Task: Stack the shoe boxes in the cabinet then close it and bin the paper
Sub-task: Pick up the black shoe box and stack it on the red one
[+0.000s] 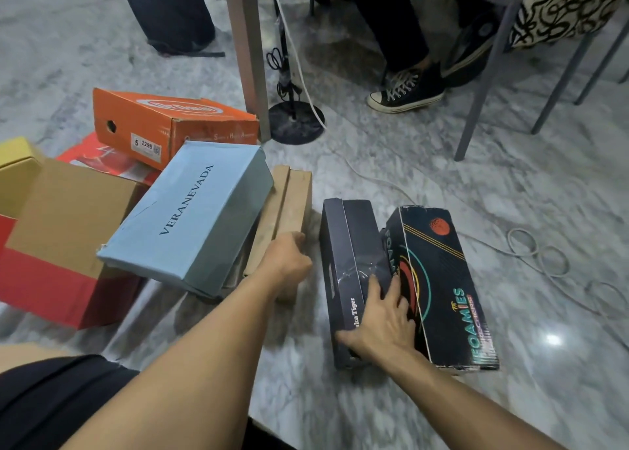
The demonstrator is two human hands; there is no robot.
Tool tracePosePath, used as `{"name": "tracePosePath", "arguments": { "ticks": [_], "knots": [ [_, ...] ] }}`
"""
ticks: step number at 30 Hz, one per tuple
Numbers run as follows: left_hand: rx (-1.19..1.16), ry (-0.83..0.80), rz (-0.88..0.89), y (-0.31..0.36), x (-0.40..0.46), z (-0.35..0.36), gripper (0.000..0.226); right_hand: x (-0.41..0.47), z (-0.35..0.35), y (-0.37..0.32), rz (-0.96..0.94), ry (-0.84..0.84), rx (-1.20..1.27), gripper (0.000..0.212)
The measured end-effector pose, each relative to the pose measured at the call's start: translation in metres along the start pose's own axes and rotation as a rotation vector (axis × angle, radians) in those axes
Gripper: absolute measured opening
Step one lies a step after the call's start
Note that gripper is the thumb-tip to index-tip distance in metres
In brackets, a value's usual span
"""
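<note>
Several shoe boxes lie on the marble floor. My right hand [381,320] rests flat on a dark Tiger box [350,245], fingers spread, thumb at its near end. A black Foamies box [442,279] leans against that box's right side. My left hand [289,262] grips the near edge of a flat brown box [292,197]. A light blue Veranevada box [194,218] lies tilted to its left. Behind stand an orange box [170,123], a red box [102,160], and a tan and red open carton [61,238]. No cabinet or paper is in view.
A table leg [248,55] and a round black stand base [295,123] rise behind the boxes. White cables [531,249] trail over the floor at right. A seated person's sneakers [408,92] and chair legs [486,82] are at the back right.
</note>
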State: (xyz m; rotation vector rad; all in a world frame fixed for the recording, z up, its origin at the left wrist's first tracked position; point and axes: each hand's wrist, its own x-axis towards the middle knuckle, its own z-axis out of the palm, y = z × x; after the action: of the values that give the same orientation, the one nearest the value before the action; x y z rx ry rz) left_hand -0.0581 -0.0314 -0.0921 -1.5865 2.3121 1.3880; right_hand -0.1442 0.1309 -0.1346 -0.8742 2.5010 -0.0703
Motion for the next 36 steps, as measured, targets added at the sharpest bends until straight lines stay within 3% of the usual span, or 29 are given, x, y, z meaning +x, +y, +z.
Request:
{"name": "tracePosePath", "arguments": {
  "ticks": [7,12,17,22,24,26,31,33,36],
  "knots": [
    [-0.059,0.057,0.075,0.026,0.016,-0.013,0.065,-0.006,-0.037,-0.001,-0.077,0.183,0.195,0.103],
    [-0.043,0.148,0.119,0.041,0.027,-0.029,0.074,-0.023,-0.086,-0.005,-0.157,0.181,0.167,0.097],
    [-0.253,0.146,0.063,0.051,0.032,-0.042,0.072,-0.038,-0.153,0.012,-0.294,0.200,0.192,0.098],
    [-0.440,0.024,0.096,0.062,0.029,-0.045,0.070,-0.028,-0.211,0.050,-0.530,0.128,0.119,0.093],
    [-0.516,0.029,0.124,0.067,0.027,-0.041,0.058,-0.015,-0.219,0.067,-0.568,0.107,0.109,0.088],
    [-0.570,0.049,0.170,0.072,0.021,-0.038,0.041,-0.001,-0.216,0.081,-0.573,0.125,0.067,0.084],
    [-0.622,0.027,0.252,0.070,0.017,-0.034,0.039,0.012,-0.185,0.107,-0.549,0.280,0.052,0.081],
    [-0.622,0.021,0.279,0.069,0.016,-0.035,0.040,0.011,-0.171,0.113,-0.459,0.442,0.070,0.081],
    [-0.600,0.007,0.288,0.068,0.010,-0.034,0.041,0.003,-0.146,0.113,-0.216,0.651,0.373,0.092]
  ]
}}
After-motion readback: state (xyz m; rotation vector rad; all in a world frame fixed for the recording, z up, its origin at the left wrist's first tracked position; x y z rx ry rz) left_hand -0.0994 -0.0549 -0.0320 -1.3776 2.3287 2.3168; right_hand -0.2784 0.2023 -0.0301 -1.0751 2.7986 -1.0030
